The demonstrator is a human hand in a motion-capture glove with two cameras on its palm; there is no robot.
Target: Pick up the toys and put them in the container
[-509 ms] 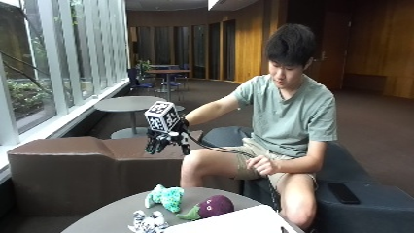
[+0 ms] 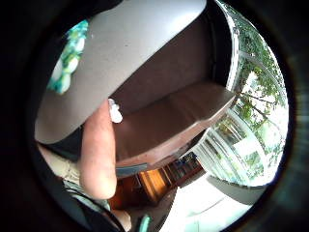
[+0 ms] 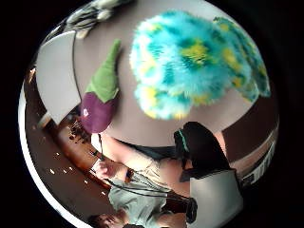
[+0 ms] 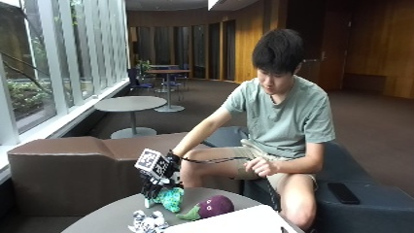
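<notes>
Gloved hand (image 4: 157, 183) sits on the teal plush (image 4: 170, 198), grip unclear; eggplant (image 4: 213, 207) at its 3 o'clock, zebra (image 4: 147, 222) unpicked; nothing yet in container (image 4: 232, 222).

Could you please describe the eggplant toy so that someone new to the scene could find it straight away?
Look at the round table in front of the seated person. Three soft toys lie near its edge; the eggplant toy lies between the fluffy teal toy under the gloved right hand and the white container. It alone is smooth dark purple with a green pointed cap.
</notes>
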